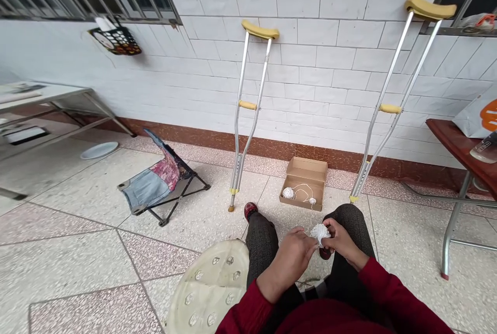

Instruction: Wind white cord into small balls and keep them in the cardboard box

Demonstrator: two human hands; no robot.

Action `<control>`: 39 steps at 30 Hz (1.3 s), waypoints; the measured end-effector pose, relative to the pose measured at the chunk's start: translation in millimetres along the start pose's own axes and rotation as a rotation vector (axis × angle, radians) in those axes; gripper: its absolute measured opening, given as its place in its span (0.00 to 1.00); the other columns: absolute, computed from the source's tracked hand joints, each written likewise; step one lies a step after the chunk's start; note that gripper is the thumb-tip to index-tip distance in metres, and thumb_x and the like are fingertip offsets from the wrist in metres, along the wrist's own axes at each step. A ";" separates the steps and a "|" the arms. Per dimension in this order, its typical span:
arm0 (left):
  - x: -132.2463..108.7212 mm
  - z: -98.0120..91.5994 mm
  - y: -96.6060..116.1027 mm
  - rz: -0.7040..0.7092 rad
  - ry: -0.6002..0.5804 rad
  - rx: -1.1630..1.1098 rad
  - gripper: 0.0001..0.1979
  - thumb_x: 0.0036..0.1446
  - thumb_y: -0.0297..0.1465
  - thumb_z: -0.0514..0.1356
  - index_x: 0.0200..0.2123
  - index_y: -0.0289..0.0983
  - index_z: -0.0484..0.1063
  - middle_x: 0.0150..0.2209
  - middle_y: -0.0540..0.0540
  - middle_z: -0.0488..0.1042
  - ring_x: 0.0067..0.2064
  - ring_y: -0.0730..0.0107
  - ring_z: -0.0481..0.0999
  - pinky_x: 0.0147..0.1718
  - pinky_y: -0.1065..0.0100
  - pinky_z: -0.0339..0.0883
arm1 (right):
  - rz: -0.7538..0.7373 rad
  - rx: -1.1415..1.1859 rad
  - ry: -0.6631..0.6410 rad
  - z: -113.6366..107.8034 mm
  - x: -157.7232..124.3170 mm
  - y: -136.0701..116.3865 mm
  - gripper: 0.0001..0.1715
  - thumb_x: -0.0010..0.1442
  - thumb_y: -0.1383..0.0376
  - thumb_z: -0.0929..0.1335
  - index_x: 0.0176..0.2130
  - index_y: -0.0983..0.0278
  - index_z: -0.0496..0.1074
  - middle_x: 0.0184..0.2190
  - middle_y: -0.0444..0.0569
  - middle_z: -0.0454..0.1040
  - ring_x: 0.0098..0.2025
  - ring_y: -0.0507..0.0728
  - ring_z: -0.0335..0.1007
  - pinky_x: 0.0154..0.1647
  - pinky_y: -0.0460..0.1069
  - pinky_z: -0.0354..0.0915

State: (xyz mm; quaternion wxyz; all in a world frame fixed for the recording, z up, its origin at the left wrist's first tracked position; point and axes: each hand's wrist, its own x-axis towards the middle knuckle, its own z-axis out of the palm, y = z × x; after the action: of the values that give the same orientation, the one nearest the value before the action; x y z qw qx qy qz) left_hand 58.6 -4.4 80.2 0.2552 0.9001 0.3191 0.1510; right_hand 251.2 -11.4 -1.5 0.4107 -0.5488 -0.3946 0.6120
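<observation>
White yarn tassel sits clamped in the fingers, its loose strands fanning upward. The left hand and the right hand close on it from either side, fingers together, though they hide how the strands are gathered at the base. A thin thread seems to run from the tassel toward the open cardboard box, which sits on the tiled floor just ahead of the hands. Inside the box rest a larger yarn ball and a smaller yarn ball, with loose thread lying between them (whether it is all one strand is too fine to tell). Left of the box stands an aluminium crutch, and right of it a matching crutch. A folding seat stands farther left of the box, and a dark red tabletop sits well right of it. A slackened pinch could let the strands slip apart and scatter, while a sharp tug on the thread could drag the yarn balls out of the box.
</observation>
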 end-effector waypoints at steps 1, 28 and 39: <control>-1.0 -4.2 0.5 0.000 0.001 -0.006 0.16 0.65 0.31 0.49 0.30 0.36 0.73 0.27 0.48 0.75 0.31 0.70 0.73 0.52 0.62 0.58 | 0.045 0.066 0.020 -0.9 0.6 0.6 0.24 0.41 0.65 0.72 0.39 0.61 0.63 0.25 0.38 0.69 0.19 0.48 0.62 0.17 0.42 0.52; -16.5 39.3 -35.5 -0.295 -0.125 -0.586 0.23 0.63 0.39 0.50 0.21 0.33 0.71 0.25 0.48 0.74 0.30 0.71 0.71 0.34 0.73 0.62 | -0.090 0.391 -0.221 9.8 -44.0 -70.7 0.37 0.48 0.68 0.72 0.57 0.59 0.63 0.40 0.48 0.72 0.31 0.54 0.72 0.27 0.46 0.66; -2.7 -24.3 -26.6 -0.119 -0.002 -0.183 0.17 0.62 0.31 0.52 0.21 0.36 0.67 0.21 0.53 0.68 0.27 0.74 0.66 0.54 0.64 0.54 | 0.025 -0.175 -0.081 24.7 -20.1 5.0 0.29 0.39 0.71 0.71 0.44 0.62 0.68 0.26 0.39 0.68 0.23 0.49 0.61 0.21 0.43 0.57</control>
State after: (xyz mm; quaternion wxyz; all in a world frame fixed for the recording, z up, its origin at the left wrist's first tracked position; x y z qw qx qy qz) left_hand 32.8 20.4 85.1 0.3450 0.8527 0.3566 0.1633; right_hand 227.5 -32.7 3.0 0.3374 -0.5623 -0.4559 0.6017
